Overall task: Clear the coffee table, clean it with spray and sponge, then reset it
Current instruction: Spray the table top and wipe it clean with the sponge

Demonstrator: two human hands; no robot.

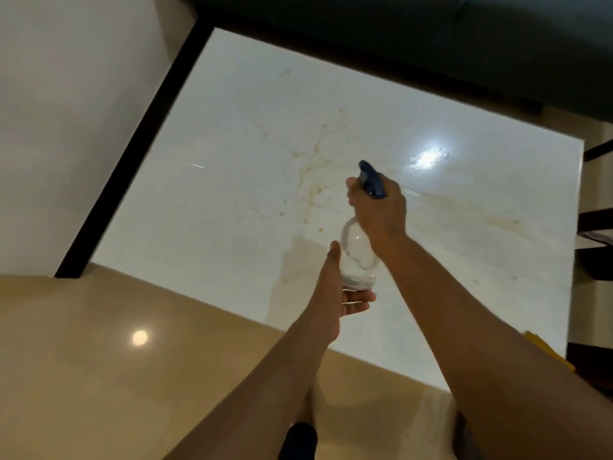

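The white marble coffee table point(232, 180) fills the middle of the view, its top veined with tan streaks. Above it I hold a clear spray bottle point(356, 254) with a blue trigger head point(373, 179). My right hand point(378, 207) grips the bottle's neck and trigger, the nozzle pointing away over the table. My left hand point(335, 293) cups the bottle's base from below, fingers curled under it. A wet patch glints at the table's far right point(428, 157). A yellow sponge point(547, 350) peeks out at the table's near right corner, partly hidden by my right forearm.
A dark sofa point(431, 34) runs along the table's far side. Dark furniture legs point(597, 227) stand off the right edge. Glossy beige floor point(99, 360) lies in front of the table, and a white wall with black skirting point(126, 161) runs along the left.
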